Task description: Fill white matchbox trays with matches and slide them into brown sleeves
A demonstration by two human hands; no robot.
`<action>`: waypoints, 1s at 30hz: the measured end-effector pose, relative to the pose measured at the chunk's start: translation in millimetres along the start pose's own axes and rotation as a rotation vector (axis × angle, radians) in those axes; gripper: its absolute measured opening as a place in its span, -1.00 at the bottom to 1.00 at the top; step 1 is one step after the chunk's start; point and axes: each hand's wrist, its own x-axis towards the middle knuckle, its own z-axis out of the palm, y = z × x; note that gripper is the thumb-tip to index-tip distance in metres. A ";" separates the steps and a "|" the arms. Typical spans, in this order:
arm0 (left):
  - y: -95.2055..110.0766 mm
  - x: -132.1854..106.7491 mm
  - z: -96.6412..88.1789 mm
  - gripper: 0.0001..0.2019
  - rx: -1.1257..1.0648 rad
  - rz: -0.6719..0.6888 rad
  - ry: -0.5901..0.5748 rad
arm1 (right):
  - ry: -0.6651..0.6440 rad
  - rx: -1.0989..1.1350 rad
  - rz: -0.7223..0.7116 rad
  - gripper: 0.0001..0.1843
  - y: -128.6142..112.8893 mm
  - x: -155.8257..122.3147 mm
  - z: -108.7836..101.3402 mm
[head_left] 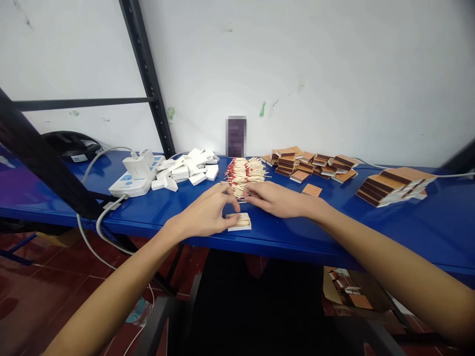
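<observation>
A small white matchbox tray [243, 227] with matches lying in it rests near the front edge of the blue table. My left hand [208, 210] has its thumb on the tray's left part, over the matches, while its fingers arch above, apart from the thumb. Behind the tray is a heap of red-headed matches [245, 170]. At the near edge of that heap, the fingertips of my right hand [276, 199] are closed together; what they pinch, if anything, is too small to make out.
White trays [193, 165] are piled at the left, beside a power strip [135, 184]. Orange-brown matchbox sleeves [289, 158] lie heaped at the right, with a stack [393, 185] farther right. A black shelf post [148, 74] rises at left. Below stands a carton [334, 291] holding sleeves.
</observation>
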 end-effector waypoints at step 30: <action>-45.6 13.2 -2.9 -0.84 0.088 -0.096 -0.076 | -0.035 -0.147 0.130 -0.81 0.6 -3.3 9.2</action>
